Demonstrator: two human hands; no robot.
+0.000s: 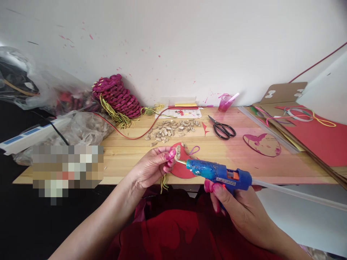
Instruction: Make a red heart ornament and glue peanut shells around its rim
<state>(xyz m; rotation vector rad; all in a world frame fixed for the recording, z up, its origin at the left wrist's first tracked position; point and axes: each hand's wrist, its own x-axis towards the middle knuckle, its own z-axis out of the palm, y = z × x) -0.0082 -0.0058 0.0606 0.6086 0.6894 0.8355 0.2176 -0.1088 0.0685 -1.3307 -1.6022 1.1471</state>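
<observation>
Between thumb and fingers, my left hand (154, 164) pinches a peanut (178, 151) in its shell. My right hand (235, 202) is wrapped around the handle of a blue hot glue gun (208, 169), with a clear glue stick (300, 195) trailing from its back. The gun's metal nozzle points left and is at the lower end of the peanut; whether they touch I cannot tell. Under both lies a red paper shape (182, 170) at the table's front edge, partly hidden by my left hand and the gun, with peanuts along its upper right edge and a purple loop (194, 150).
Loose peanuts (169, 131) are spread behind the red shape. Black scissors (223, 130) and a cardboard heart (262, 145) lie to the right, near red sheets (320, 137). A magenta bundle (119, 95), plastic bags (78, 130) and a power strip (32, 135) are left.
</observation>
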